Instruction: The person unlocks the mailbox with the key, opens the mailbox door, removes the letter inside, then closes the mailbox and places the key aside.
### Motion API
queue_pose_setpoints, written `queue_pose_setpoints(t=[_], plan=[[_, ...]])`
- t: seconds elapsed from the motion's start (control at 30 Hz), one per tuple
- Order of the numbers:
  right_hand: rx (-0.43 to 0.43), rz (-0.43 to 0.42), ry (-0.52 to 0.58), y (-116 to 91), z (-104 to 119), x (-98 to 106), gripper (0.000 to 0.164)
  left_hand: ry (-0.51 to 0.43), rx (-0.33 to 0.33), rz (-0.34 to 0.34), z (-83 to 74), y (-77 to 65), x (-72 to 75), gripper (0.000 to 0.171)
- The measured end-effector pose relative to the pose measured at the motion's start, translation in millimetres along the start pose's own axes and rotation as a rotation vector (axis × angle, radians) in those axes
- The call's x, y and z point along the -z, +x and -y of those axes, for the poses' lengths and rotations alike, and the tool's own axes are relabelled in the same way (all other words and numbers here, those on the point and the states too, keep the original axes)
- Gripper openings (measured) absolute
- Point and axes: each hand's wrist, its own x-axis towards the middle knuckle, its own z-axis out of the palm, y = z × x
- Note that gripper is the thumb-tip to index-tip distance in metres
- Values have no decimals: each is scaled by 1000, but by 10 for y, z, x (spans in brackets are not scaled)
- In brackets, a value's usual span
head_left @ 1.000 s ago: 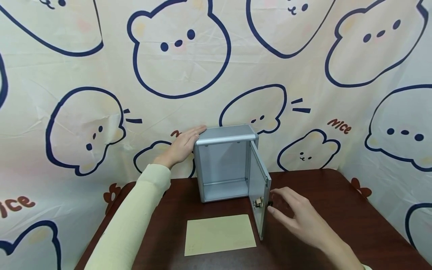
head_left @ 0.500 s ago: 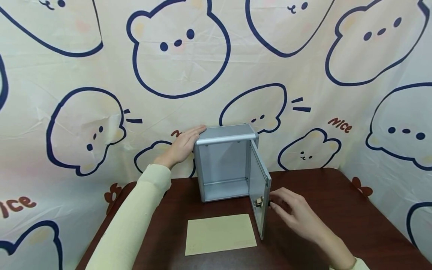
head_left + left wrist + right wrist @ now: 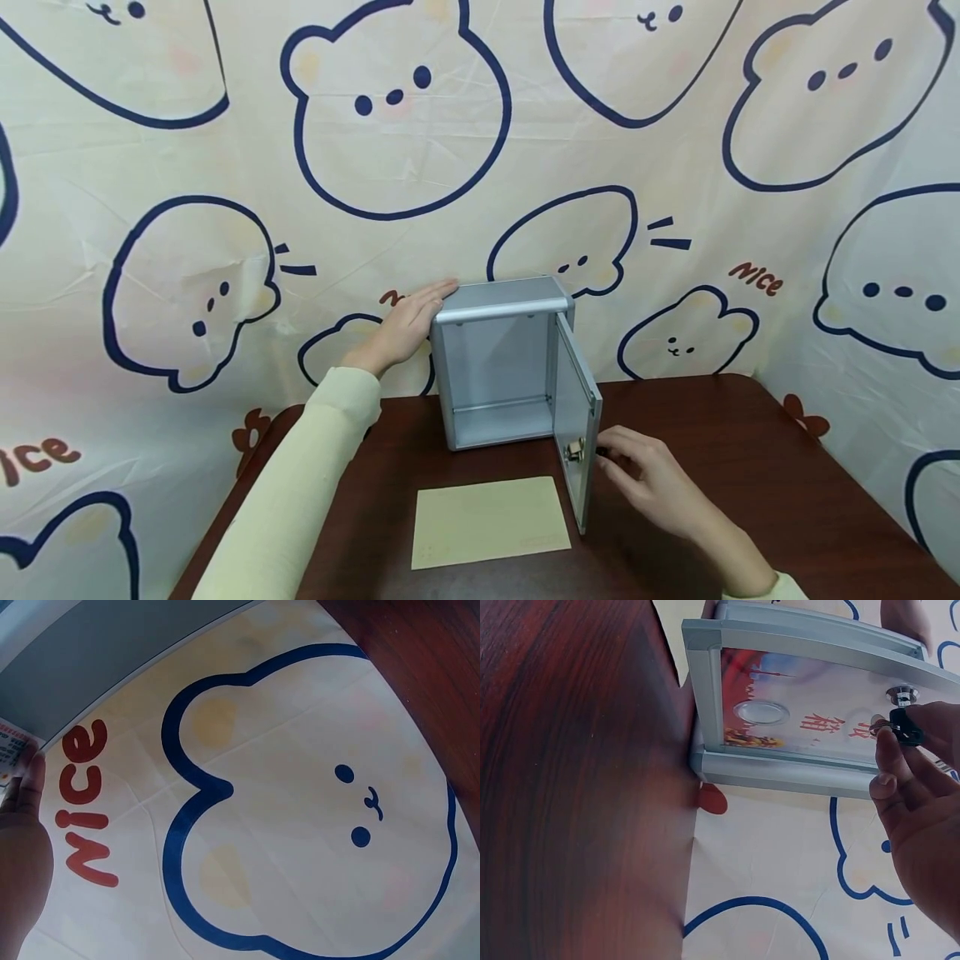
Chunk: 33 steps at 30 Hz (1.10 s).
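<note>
Wide open, box door (image 3: 574,396); near its edge (image 3: 590,479), key (image 3: 908,727) in right-hand grip (image 3: 660,487).

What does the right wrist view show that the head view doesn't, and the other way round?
Only the right wrist view: the door's printed outer face, with red characters, an oval window and a round silver lock.

Only the head view: the box's interior and the latch on the door's inner side.

Both: the door, the right grip pinching a black-headed key, the dark table and the patterned backdrop.

Silvery-grey box (image 3: 497,367), seemingly black key (image 3: 907,728)
</note>
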Motion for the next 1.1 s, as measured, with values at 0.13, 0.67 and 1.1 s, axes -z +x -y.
queue_pose_setpoints(t=[0.13, 0.67, 1.1], plan=[[-26, 11, 10, -1, 2, -12, 30, 4, 3, -3, 0, -7, 6, 52], [-61, -13, 59, -4, 55, -32, 26, -9, -7, -5, 27, 5, -4, 52], [-63, 0, 69, 0, 60, -49, 25, -14, 0, -5, 6, 5, 0, 52]])
